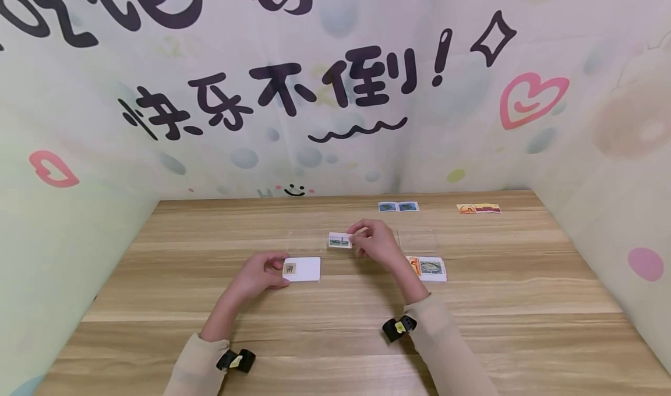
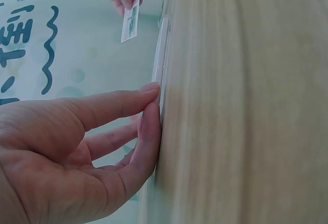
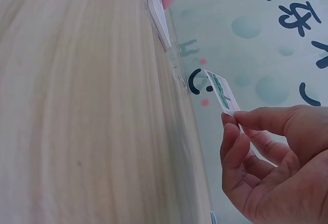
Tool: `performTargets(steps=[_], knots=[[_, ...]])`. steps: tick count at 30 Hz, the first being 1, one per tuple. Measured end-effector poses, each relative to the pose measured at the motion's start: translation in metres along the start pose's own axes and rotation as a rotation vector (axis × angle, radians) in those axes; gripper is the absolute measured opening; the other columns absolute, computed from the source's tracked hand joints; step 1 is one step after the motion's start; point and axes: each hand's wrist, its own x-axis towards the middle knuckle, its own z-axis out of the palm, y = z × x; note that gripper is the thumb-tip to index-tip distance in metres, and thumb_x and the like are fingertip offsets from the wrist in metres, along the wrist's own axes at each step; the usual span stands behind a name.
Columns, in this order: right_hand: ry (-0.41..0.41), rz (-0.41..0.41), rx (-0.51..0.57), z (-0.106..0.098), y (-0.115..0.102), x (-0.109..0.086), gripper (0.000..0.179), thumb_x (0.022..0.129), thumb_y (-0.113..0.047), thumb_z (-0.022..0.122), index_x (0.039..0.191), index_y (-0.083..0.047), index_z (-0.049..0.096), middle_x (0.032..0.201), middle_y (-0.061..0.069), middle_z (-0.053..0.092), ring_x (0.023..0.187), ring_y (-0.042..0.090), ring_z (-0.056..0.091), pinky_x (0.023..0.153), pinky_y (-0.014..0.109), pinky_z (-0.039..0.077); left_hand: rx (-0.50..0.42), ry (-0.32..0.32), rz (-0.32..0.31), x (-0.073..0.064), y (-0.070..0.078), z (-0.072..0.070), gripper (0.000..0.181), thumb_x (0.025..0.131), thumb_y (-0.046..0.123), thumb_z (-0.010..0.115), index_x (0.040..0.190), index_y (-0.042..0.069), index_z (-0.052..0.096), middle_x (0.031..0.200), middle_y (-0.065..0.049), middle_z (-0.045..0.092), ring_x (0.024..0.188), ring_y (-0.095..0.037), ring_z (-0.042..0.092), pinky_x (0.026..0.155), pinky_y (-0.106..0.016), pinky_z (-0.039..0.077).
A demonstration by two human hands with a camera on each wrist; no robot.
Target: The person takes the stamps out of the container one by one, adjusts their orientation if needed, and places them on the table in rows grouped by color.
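My right hand (image 1: 378,244) pinches a small white-bordered stamp (image 1: 339,240) with a green landscape by its right edge, raised off the table. In the right wrist view, thumb and fingertips meet on one end of the stamp (image 3: 221,92). At the left, a white card stack (image 1: 308,269) lies flat with a small brown stamp (image 1: 289,269) on it. The thumb and fingers of my left hand (image 1: 255,276) hold that stack by its left end; the left wrist view shows the stack (image 2: 160,55) edge-on.
Another white card stack (image 1: 439,278) lies at right, bearing an orange stamp (image 1: 415,265) and a grey one (image 1: 431,267). Clear plastic pieces (image 1: 306,241) lie behind both stacks. Farther back are a blue stamp pair (image 1: 398,207) and an orange-and-maroon strip (image 1: 479,208), near the printed backdrop (image 1: 356,169).
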Motion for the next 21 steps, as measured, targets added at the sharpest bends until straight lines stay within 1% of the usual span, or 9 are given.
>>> performTargets(steps=[9, 17, 21], knots=[[0.01, 0.001, -0.001, -0.0033, 0.0003, -0.0002, 0.012, 0.097, 0.0, 0.07, 0.109, 0.003, 0.073, 0.083, 0.017, 0.072, 0.06, 0.019, 0.064, 0.054, 0.024, 0.048, 0.004, 0.004, -0.006, -0.0008, 0.0021, 0.0, 0.059, 0.079, -0.011, 0.082, 0.134, -0.017, 0.06, 0.105, -0.019, 0.059, 0.083, -0.017, 0.061, 0.069, -0.023, 0.058], [0.025, 0.004, -0.003, -0.0064, 0.0006, 0.0007, 0.013, 0.097, 0.0, 0.07, 0.109, 0.003, 0.073, 0.083, 0.014, 0.072, 0.06, 0.02, 0.064, 0.056, 0.026, 0.049, 0.006, -0.001, -0.016, -0.0015, 0.0022, -0.0001, 0.06, 0.08, -0.01, 0.082, 0.135, -0.017, 0.059, 0.106, -0.02, 0.058, 0.084, -0.019, 0.06, 0.069, -0.023, 0.057], [0.025, -0.016, -0.004, -0.008, 0.0027, 0.0016, 0.014, 0.097, 0.001, 0.069, 0.11, 0.005, 0.072, 0.085, 0.016, 0.073, 0.059, 0.018, 0.063, 0.056, 0.026, 0.049, 0.006, -0.004, -0.011, -0.0016, 0.0026, -0.0002, 0.06, 0.08, -0.01, 0.082, 0.135, -0.017, 0.059, 0.106, -0.02, 0.058, 0.084, -0.019, 0.06, 0.069, -0.023, 0.057]])
